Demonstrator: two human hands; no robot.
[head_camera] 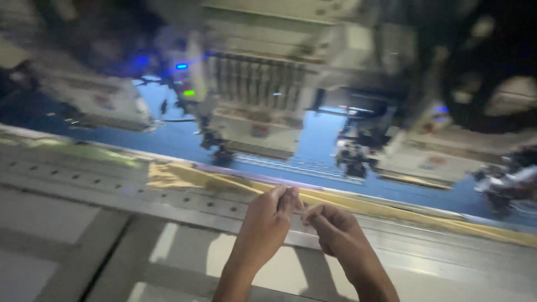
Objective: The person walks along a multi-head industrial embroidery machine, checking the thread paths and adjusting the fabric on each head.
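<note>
At six o'clock, nearest: left hand (267,221) and right hand (330,226), fingertips touching, each grip pinched together; anything held is too blurred to tell. Beneath: grey perforated metal desk (84,173). Beyond, twelve o'clock: yellow strip (224,180), blue fabric (319,140), cream multi-needle embroidery machine head (260,95).

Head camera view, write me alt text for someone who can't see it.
Two bare hands, left hand and right hand, meet fingertip to fingertip, pinching something too small to identify, above a metal machine frame. Beyond lie blue fabric and blurred embroidery machine heads.
</note>
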